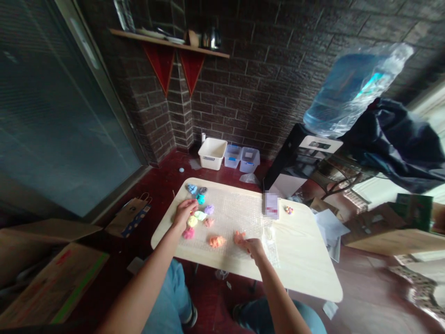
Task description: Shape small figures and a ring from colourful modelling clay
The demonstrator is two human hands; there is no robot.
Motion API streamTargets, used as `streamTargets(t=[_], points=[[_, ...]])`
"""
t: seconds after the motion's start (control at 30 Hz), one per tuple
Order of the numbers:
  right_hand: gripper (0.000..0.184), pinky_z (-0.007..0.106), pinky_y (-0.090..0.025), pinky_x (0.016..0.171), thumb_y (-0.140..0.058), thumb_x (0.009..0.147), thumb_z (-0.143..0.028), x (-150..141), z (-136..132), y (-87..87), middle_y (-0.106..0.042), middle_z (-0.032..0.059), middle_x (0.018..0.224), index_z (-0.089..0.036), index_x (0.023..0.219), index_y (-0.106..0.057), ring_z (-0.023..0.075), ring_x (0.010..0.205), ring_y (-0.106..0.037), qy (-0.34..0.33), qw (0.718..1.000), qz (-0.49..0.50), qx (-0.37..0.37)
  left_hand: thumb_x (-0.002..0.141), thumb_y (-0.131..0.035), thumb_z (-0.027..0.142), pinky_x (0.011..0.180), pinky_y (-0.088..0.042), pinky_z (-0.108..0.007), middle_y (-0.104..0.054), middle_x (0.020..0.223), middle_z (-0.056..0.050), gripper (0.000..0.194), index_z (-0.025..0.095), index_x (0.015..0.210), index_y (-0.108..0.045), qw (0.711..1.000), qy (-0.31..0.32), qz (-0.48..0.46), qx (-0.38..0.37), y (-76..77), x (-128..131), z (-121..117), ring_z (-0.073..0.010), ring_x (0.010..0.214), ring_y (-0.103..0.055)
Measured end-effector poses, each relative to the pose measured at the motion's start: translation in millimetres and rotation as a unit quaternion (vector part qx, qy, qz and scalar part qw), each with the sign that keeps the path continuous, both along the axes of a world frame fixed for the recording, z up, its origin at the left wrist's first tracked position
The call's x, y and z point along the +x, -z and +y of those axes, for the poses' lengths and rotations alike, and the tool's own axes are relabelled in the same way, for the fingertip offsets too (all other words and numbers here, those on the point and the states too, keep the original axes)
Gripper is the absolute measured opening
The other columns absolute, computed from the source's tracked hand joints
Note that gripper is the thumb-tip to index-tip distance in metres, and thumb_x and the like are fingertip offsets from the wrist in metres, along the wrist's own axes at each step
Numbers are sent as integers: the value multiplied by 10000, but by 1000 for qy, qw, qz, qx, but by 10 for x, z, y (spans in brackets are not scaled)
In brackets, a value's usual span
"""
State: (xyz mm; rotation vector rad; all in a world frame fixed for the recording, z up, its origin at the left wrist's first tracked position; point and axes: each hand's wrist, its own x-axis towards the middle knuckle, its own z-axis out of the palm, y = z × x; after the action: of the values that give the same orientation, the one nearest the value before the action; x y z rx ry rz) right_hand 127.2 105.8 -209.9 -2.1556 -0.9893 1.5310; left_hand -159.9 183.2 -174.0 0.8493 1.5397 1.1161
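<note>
Left hand (pixel 184 214) curls over the near end of the bubble wrap (pixel 239 208), and its grip is hidden, so whether it is clenched on anything cannot be told. Just beyond its fingertips sit a blue clay lump (pixel 191 189), a grey clay lump (pixel 202 189) and a teal clay lump (pixel 200 199). Close beside the hand lie a pink clay lump (pixel 188 233), a yellow clay lump (pixel 192 221), a pale green clay lump (pixel 200 215), a peach clay lump (pixel 208 222) and a purple clay lump (pixel 209 209). An orange clay lump (pixel 217 241) rests between the hands. Right hand (pixel 252 247) grasps a small orange clay piece (pixel 239 238) in its fingers. Well beyond that grip, a multicoloured clay ball (pixel 288 209) sits on the pale table (pixel 302 260).
</note>
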Motion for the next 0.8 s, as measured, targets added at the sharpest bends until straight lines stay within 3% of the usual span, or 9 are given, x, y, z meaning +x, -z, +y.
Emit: streamTargets(t=[0.17, 0.3, 0.6, 0.8], points=[[301, 413, -548, 847, -581, 928, -348, 16, 50, 105, -621, 84, 1192, -175, 1173, -595, 216, 1005, -632, -5, 1000, -19, -5, 909, -580, 346, 862, -537, -442, -596, 1227, -98, 364, 166, 1225, -559, 990, 16, 139, 27, 97, -287, 743, -225, 1035, -617], [315, 403, -552, 834, -587, 925, -350, 42, 66, 192, -624, 83, 1174, -156, 1173, -593, 212, 986, -639, -3, 1000, -29, -10, 910, -580, 343, 867, -535, -442, -597, 1228, -97, 355, 168, 1218, -564, 963, 78, 253, 52, 214, -283, 1117, -224, 1038, -616], [316, 395, -556, 813, -584, 926, -362, 79, 60, 233, -634, 77, 1146, -153, 1162, -595, 201, 956, -646, 15, 999, -34, -9, 910, -580, 345, 874, -532, -445, -592, 1238, -98, 358, 172, 1223, -562, 872, 202, 442, 52, 276, 44, 1416, -227, 1048, -612], [270, 320, -562, 698, -565, 938, -370, 188, -57, 124, -661, 44, 982, -140, 1070, -615, 145, 790, -650, 56, 998, -33, 21, 911, -578, 344, 879, -529, -446, -589, 1244, -99, 353, 175, 1220, -565, 851, 213, 476, 56, 258, 144, 1432, -227, 1053, -609]])
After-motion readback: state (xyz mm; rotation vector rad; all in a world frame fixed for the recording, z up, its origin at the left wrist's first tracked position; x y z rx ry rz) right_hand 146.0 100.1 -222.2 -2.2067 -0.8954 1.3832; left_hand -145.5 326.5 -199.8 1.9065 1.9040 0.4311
